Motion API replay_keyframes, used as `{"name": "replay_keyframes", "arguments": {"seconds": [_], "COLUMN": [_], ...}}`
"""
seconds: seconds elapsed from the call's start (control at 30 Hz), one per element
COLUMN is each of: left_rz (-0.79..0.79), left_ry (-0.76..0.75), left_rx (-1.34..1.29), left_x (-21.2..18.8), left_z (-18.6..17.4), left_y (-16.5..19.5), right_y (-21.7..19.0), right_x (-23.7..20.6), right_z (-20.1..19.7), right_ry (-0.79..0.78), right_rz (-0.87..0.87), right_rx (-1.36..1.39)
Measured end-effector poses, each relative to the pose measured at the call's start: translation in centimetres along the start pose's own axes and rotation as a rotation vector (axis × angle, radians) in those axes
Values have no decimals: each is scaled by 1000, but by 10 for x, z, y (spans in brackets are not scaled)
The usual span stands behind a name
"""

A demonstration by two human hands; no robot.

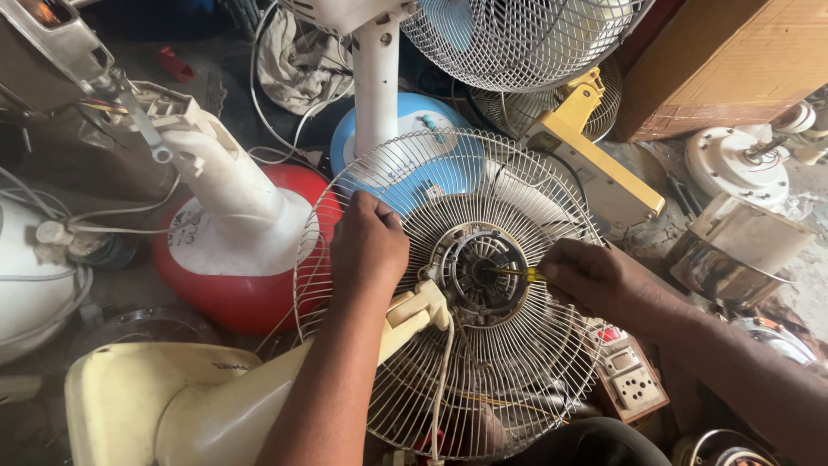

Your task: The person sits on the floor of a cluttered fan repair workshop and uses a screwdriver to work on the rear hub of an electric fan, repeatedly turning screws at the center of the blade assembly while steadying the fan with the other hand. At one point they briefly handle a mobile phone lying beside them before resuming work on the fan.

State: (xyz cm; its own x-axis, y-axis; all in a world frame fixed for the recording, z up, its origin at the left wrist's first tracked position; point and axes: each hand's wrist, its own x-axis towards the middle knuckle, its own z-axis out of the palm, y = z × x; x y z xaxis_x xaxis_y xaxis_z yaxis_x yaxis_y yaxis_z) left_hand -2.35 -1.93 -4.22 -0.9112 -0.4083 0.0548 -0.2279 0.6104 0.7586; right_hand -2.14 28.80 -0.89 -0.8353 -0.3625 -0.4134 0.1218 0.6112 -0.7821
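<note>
A round white wire fan guard (483, 371) lies flat in front of me, still on its cream fan body (198, 406). My left hand (369, 246) grips the guard's wires to the left of the hub. My right hand (586, 278) holds a yellow-handled screwdriver (517, 273), with its tip set into the dark round hub (479, 272) at the guard's centre. A cream bracket (418, 312) and a white cable run from the hub toward me.
Fan parts crowd all round: a red and white stand base (233, 276) at left, a blue base (414, 129) with a white pole behind, another wire guard (517, 43) at the top, a yellow arm (595, 168), a brown box (716, 69), a socket board (634, 384) at right.
</note>
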Motion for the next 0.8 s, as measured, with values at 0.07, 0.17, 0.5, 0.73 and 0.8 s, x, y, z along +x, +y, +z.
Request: {"name": "replay_keyframes", "arguments": {"seconds": [0.07, 0.17, 0.5, 0.73, 0.8], "left_rz": [-8, -18, 8, -7, -87], "left_ry": [-3, -1, 12, 43, 19], "left_rx": [9, 21, 19, -151, -258], "left_x": [-2, -5, -1, 2, 6], "left_z": [0, 1, 8, 10, 9], "left_y": [2, 3, -2, -14, -19], "right_y": [1, -10, -128, -179, -181], "right_x": [9, 31, 92, 86, 83], "right_z": [-4, -20, -13, 45, 66], "right_ry": [-101, -136, -476, -507, -487], "right_rz": [-263, -254, -496, -441, -504], "right_rx": [-13, -268, -828, -1386, -1473]}}
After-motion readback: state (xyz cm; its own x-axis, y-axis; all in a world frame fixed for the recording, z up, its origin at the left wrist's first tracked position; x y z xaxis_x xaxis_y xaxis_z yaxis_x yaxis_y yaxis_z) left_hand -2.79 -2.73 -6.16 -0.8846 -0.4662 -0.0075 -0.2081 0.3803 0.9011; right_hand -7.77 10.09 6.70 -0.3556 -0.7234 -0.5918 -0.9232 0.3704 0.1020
